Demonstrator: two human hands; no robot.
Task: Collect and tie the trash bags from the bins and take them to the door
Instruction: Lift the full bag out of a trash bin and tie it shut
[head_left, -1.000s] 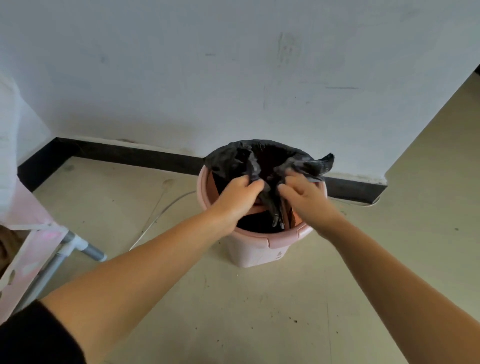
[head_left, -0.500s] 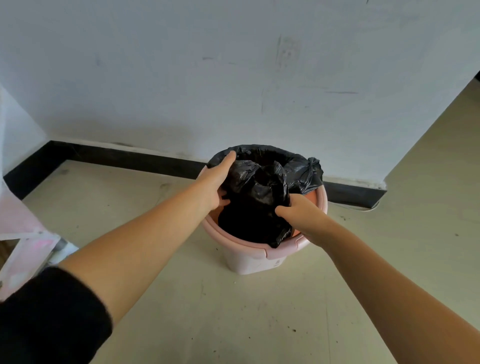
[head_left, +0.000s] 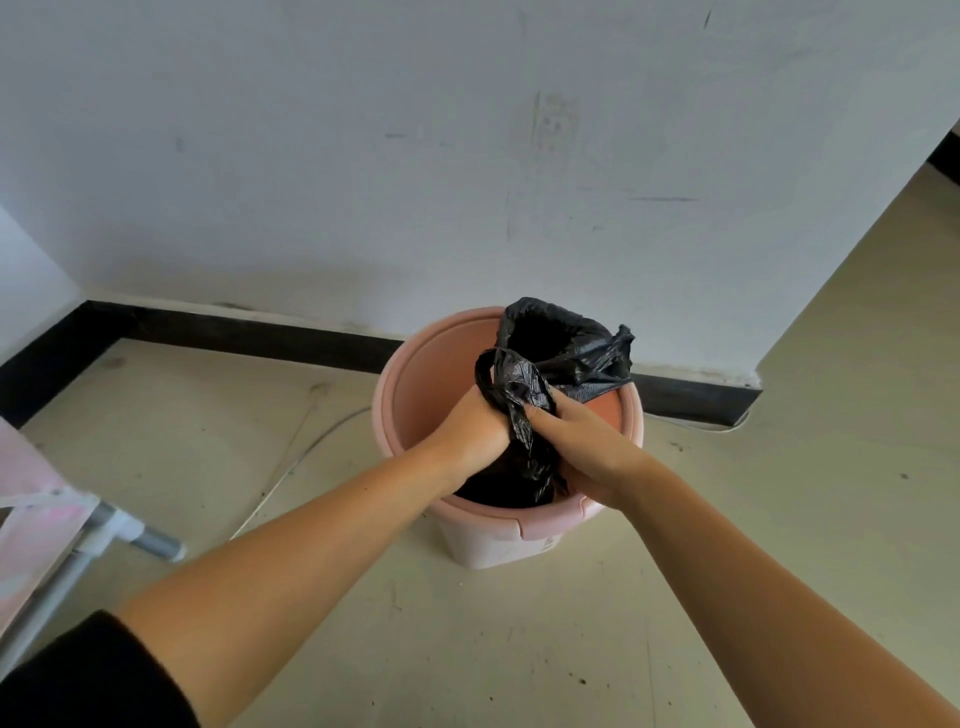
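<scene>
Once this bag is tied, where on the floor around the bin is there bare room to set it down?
Bare floor right of the bin, out to the wall corner, is free. So is the patch in front, between the forearms. Left is tighter: a thin cord crosses the floor and a pink rack with a grey pipe stands there. Behind, the bin sits near the baseboard.

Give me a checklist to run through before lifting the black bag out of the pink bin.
1. Left hand grips the gathered plastic of the bag: ok.
2. Right hand grips the same bunch from the other side: ok.
3. Bag freed from the rim of the bin: ok on the left side, where the inside wall is bare; cannot tell at the far right, where plastic lies against the rim.
4. Bag mouth tied: not ok, the top is open and no knot shows.
5. Bag free of tears: cannot tell, its lower part is hidden inside the bin.
</scene>
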